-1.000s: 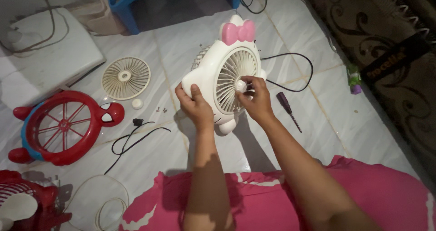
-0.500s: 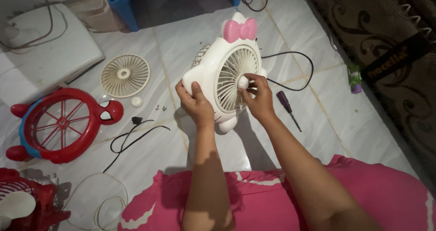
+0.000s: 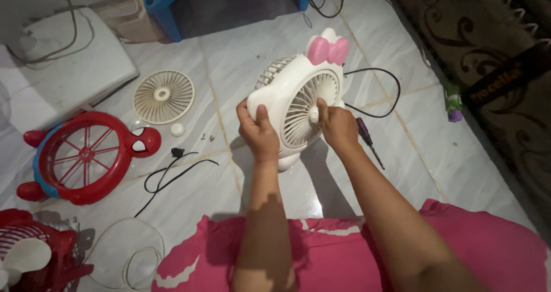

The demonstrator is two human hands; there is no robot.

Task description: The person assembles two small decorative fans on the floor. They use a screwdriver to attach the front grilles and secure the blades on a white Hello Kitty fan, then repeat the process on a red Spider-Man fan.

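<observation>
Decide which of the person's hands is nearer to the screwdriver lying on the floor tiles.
Right. The right hand is at the fan's grille, just beside the screwdriver; the left hand grips the fan's far edge.

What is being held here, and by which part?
The left hand grips the white cat-shaped fan by its left housing edge; the right hand pinches the grille's centre cap.

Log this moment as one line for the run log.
left hand: grips white fan edge | right hand: fingers at grille hub | screwdriver: on floor beside right hand
</observation>
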